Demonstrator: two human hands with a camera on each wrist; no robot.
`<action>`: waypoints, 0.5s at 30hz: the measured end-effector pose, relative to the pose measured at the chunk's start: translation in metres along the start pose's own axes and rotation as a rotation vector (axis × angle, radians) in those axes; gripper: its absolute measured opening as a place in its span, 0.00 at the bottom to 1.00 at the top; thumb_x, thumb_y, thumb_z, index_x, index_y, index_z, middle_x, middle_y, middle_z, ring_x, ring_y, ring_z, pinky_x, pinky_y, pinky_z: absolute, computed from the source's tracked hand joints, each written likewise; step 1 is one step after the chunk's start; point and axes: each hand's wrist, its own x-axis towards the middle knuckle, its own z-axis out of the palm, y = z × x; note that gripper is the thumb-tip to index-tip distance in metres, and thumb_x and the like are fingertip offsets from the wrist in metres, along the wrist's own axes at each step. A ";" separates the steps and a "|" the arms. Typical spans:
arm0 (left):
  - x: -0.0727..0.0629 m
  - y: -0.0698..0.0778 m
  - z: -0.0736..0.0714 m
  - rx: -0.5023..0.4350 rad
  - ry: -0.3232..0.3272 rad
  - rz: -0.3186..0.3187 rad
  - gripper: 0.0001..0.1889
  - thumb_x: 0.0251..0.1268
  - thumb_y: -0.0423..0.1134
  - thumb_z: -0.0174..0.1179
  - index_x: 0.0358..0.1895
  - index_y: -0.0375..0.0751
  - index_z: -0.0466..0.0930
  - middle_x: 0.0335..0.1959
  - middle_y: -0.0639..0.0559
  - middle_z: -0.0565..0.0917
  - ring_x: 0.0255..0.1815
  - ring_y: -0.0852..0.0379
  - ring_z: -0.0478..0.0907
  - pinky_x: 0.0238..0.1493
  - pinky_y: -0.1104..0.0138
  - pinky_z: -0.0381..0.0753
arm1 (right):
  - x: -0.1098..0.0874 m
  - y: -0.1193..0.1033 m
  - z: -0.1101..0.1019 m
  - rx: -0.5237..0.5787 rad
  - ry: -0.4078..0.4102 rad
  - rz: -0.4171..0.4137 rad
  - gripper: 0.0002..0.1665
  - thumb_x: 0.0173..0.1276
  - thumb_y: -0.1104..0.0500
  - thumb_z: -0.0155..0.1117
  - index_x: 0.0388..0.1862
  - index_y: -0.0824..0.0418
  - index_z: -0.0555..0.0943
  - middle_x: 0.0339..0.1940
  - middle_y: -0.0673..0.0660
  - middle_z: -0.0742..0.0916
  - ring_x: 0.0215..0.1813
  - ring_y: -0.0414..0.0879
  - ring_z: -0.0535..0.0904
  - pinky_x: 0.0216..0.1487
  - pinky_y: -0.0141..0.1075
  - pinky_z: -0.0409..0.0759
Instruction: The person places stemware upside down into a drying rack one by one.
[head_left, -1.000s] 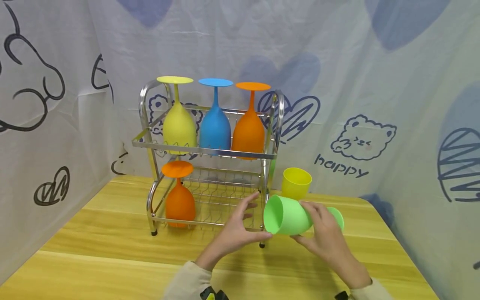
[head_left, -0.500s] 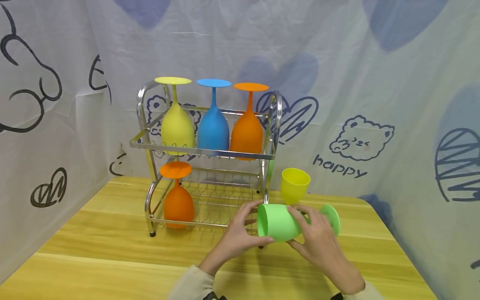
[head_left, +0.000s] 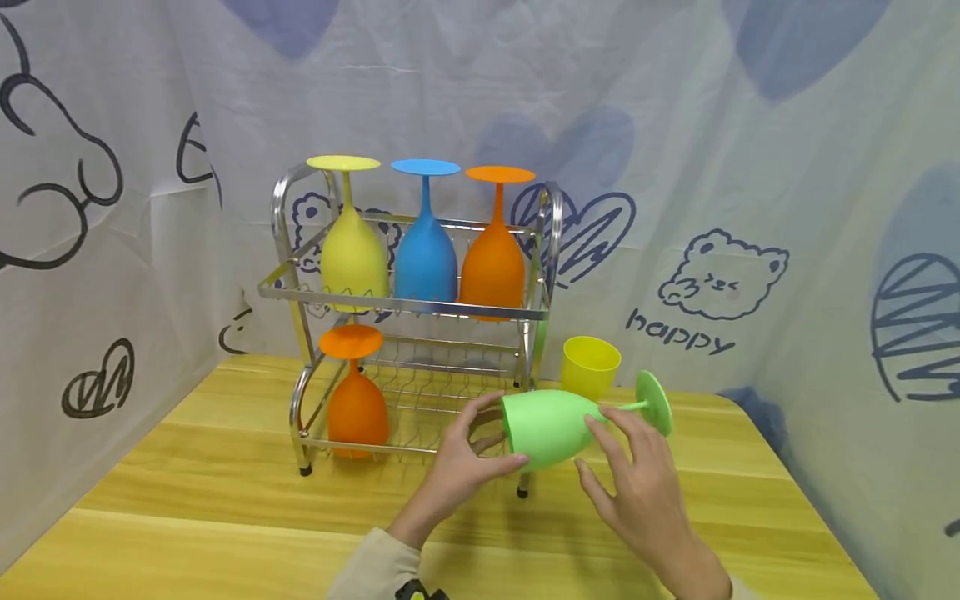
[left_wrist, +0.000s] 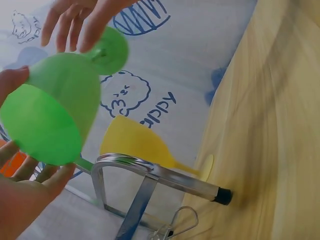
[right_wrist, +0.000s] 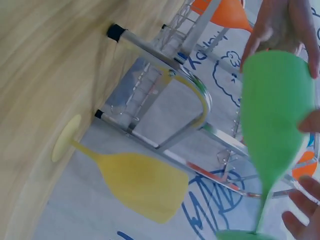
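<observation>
A green plastic goblet (head_left: 551, 427) hangs on its side in front of the rack, its mouth toward the left and its foot toward the right. The left hand (head_left: 461, 467) holds it around the rim, thumb and fingers on opposite sides, as the left wrist view also shows. The right hand (head_left: 645, 492) is beside the stem end of the bowl with its fingers loosely spread; whether a fingertip touches the goblet is hard to tell. Behind it, a yellow goblet (right_wrist: 145, 182) stands upright on the table, right of the rack.
A two-tier metal dish rack (head_left: 420, 305) stands on the wooden table (head_left: 225, 517). Upside down on its top tier are yellow (head_left: 355, 258), blue (head_left: 426, 262) and orange (head_left: 492, 271) goblets. Another orange goblet (head_left: 357, 412) sits inverted at the lower tier's left. Printed cloth (head_left: 712, 150) hangs behind.
The left hand has come onto the goblet's rim and grips it. The right hand's fingers have loosened from the bowl. The goblet has shifted left, its foot tipping up.
</observation>
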 end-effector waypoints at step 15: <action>0.001 -0.002 -0.002 -0.292 -0.024 -0.014 0.42 0.52 0.33 0.63 0.72 0.33 0.54 0.68 0.36 0.60 0.68 0.40 0.62 0.63 0.56 0.70 | 0.002 -0.024 -0.002 0.931 -0.190 0.956 0.31 0.75 0.64 0.52 0.73 0.67 0.57 0.67 0.66 0.70 0.61 0.46 0.73 0.56 0.39 0.79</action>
